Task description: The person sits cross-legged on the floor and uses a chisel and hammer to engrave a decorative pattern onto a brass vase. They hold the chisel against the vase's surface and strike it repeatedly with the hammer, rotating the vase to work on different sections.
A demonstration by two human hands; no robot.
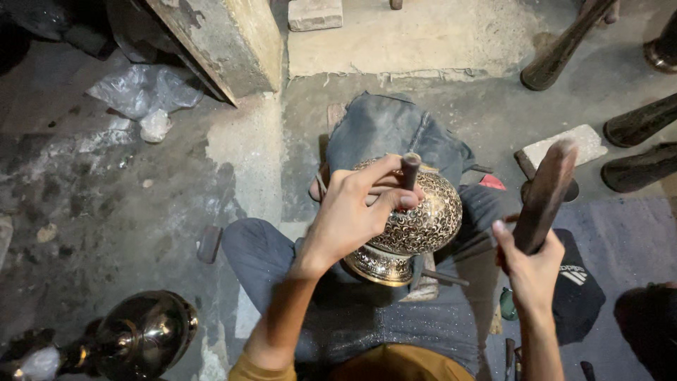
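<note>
Nearest the lens, at 6 o'clock, the person's lap in grey-blue trousers [367, 317] fills the lower middle, legs folded on the concrete floor [141, 212]. Resting on the lap at the centre of view lies an engraved brass vase [416, 219], tilted on its side, its scrolled belly toward 12 o'clock and its flared foot toward 6. Over by 3 o'clock, several dark metal vases [638, 169] lie on the floor, and at 8 o'clock sits a polished plain vase [144, 335]. At 4 o'clock the right hand [532, 271] is closed around the handle of a wooden mallet [546, 194], raised with its head toward 1 o'clock, well apart from the brass. The left hand [352, 215] rests on the engraved vase, fingers pinching a short dark chisel [410, 171] upright, its tip against the patterned surface
</note>
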